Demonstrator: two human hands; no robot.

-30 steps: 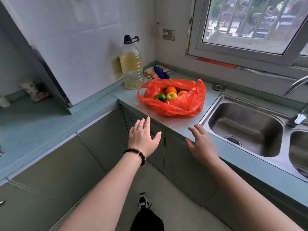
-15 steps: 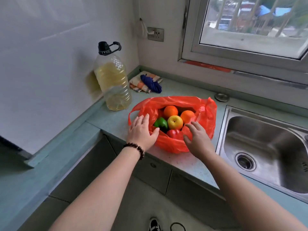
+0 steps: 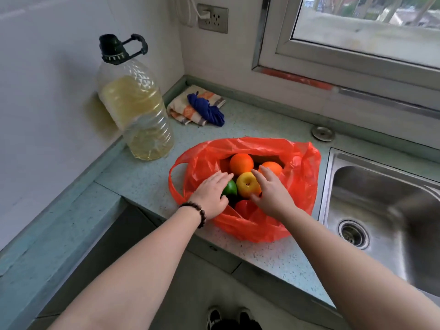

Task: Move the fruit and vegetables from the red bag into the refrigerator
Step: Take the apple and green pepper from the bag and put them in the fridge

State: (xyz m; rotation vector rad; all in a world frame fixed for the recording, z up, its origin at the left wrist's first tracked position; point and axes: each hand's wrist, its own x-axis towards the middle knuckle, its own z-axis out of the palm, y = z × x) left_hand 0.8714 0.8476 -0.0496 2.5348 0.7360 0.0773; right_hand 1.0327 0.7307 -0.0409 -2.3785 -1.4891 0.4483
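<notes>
The red plastic bag lies open on the speckled counter. Inside it I see two oranges, one at the back and another to its right, a yellow apple, a green fruit and something red at the front. My left hand rests over the green fruit with fingers spread. My right hand lies against the yellow apple's right side, fingers apart, thumb under it. Neither hand has closed around anything. No refrigerator is in view.
A large oil bottle stands to the left of the bag against the wall. Folded cloths lie in the corner. A steel sink is directly right of the bag. A round sink plug sits behind it.
Both hands have moved forward from the counter's edge into the bag's mouth, onto the fruit. The view has come closer to the bag.
</notes>
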